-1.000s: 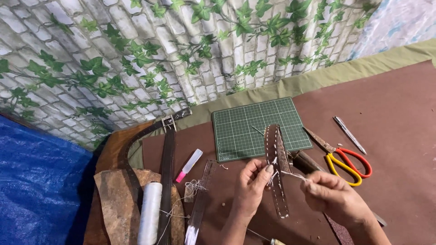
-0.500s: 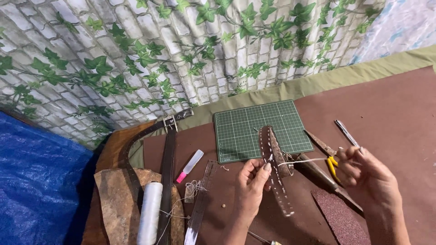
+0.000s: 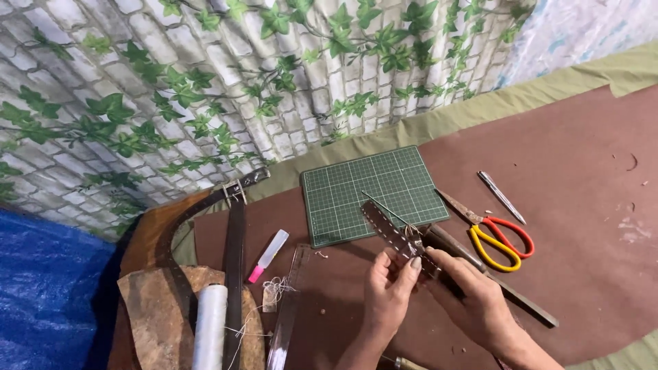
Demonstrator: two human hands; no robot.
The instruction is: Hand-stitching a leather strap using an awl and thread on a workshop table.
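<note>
A brown leather strap [image 3: 386, 226] with rows of stitch holes is held over the brown work surface, its far end above the green cutting mat [image 3: 356, 188]. My left hand [image 3: 388, 291] pinches the strap from the left side. My right hand [image 3: 473, 298] grips the strap's near part from the right and is closed on it. A thin needle or thread [image 3: 384, 207] sticks up from the strap toward the mat.
Red-and-yellow scissors [image 3: 497, 236] and a metal pen-like tool [image 3: 502, 197] lie to the right. A dark belt [image 3: 234, 260], a white thread spool [image 3: 209, 325], a pink-tipped marker [image 3: 268, 255], a clear ruler [image 3: 286, 312] and leather scraps lie left. An ivy-print sheet hangs behind.
My right hand, pulled out to the right with thread half a second ago, has come back to the strap. The strap now lies lower and more slanted between both hands.
</note>
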